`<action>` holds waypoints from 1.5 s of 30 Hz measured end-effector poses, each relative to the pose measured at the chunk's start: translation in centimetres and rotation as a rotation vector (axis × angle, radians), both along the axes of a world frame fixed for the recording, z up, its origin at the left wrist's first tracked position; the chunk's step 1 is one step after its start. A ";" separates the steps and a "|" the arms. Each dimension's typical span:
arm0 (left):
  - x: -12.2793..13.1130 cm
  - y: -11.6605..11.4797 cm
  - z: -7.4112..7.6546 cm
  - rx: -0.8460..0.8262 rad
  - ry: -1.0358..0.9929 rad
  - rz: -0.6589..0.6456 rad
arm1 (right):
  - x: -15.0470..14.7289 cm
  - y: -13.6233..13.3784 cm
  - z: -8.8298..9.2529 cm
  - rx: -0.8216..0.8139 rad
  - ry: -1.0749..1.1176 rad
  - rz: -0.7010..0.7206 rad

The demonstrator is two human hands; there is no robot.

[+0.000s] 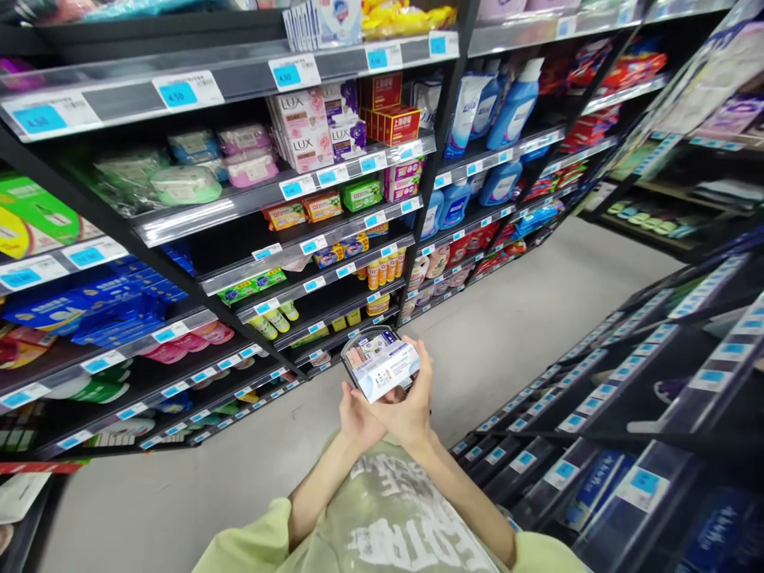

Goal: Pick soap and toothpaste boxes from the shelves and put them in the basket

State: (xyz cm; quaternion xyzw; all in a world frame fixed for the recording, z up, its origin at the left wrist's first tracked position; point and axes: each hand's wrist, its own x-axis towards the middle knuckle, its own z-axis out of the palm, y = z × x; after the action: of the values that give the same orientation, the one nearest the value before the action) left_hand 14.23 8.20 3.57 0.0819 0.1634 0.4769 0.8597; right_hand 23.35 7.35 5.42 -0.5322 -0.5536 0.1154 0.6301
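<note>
A white and blue box point(387, 372) is held in front of my body at the lower middle of the head view. My right hand point(415, 406) grips its right side, fingers bent over the edge. My left hand point(360, 418) is below its left corner, fingertips against it and close to my right hand. Just beyond the box is a dark-rimmed basket point(347, 350) with small packages inside, partly hidden by the box and hands.
Shelves of soap boxes point(303, 131) and blue bottles point(516, 103) rise on the left and ahead. A low shelf rack point(597, 390) with blue price tags runs along the right. Grey floor point(507, 318) lies between them.
</note>
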 end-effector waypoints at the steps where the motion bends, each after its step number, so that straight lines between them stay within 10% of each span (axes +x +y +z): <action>1: -0.1 0.0 -0.3 0.008 0.009 -0.030 | 0.1 0.0 0.0 -0.008 -0.006 -0.030; 7: -0.3 0.5 -1.2 -0.017 0.032 -0.157 | 0.3 0.2 0.3 -0.017 0.014 -0.083; 30: 0.4 0.6 -2.1 -0.194 0.100 0.006 | -0.1 0.2 0.9 0.061 0.166 -0.041; 45: 0.8 0.7 -0.6 -0.159 0.157 0.066 | -0.4 0.0 0.3 0.097 0.195 -0.024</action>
State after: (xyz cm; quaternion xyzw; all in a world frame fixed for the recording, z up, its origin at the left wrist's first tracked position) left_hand 15.04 8.86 3.00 0.0451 0.2701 0.4829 0.8318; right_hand 22.97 7.36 5.68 -0.4938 -0.4880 0.1321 0.7075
